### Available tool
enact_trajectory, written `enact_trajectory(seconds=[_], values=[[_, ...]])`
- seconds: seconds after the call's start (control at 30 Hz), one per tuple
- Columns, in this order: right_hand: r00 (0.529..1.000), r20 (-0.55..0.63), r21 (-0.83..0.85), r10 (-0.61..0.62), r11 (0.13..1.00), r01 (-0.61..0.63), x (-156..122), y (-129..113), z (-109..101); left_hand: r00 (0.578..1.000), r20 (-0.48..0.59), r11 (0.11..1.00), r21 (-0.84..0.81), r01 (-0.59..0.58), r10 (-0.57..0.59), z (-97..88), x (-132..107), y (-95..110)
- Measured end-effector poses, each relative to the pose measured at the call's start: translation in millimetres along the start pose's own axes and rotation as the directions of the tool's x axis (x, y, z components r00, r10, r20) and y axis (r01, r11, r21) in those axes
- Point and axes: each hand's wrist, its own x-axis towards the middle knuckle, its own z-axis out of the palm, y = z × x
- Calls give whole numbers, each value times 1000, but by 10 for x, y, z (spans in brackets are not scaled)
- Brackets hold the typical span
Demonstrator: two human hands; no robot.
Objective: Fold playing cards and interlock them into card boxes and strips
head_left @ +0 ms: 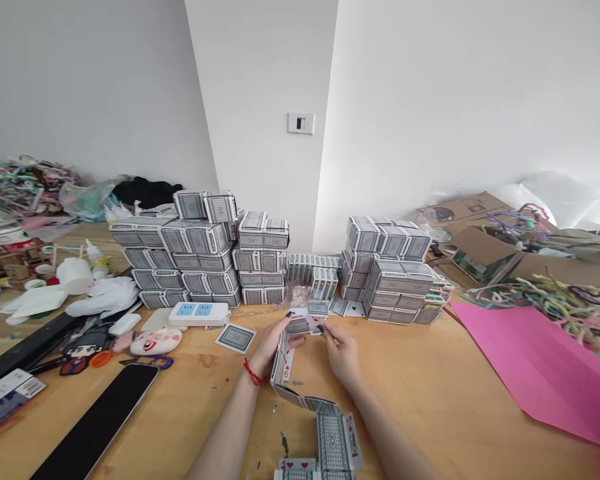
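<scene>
My left hand (270, 347) holds a playing card upright on its edge (283, 357) on the wooden table (420, 400), fingers curled along the card's top. My right hand (341, 350) pinches another card (310, 325) at its top and sets it against the left one. Closer to me stands a low structure of leaning cards (330, 437), with red-suited cards lying at its base. One loose card (235, 337) lies face down left of my left hand. A red string is tied round my left wrist.
Stacked card boxes (200, 257) rise at the back left and another pile of boxes (393, 267) at the back right. A white power strip (199, 313), a phone (97, 427), scissors and clutter lie left. Pink paper (535, 367) and cardboard lie right.
</scene>
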Motion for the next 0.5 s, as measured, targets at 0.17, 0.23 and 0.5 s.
enact_trajectory(seconds=[0.17,0.23,0.5], values=[[990,85,-133,-116,983,126,-61,-81,-2,1000,16,1000,-4,-12,12,5,-18,-3],[979,126,-146,-157,974,175,-77,-113,3,1000,22,1000,-8,-12,12,2,-22,-2],[916,287,-172,-280,926,337,-100,-128,65,999,10,999,-32,-38,38,15,-26,-14]])
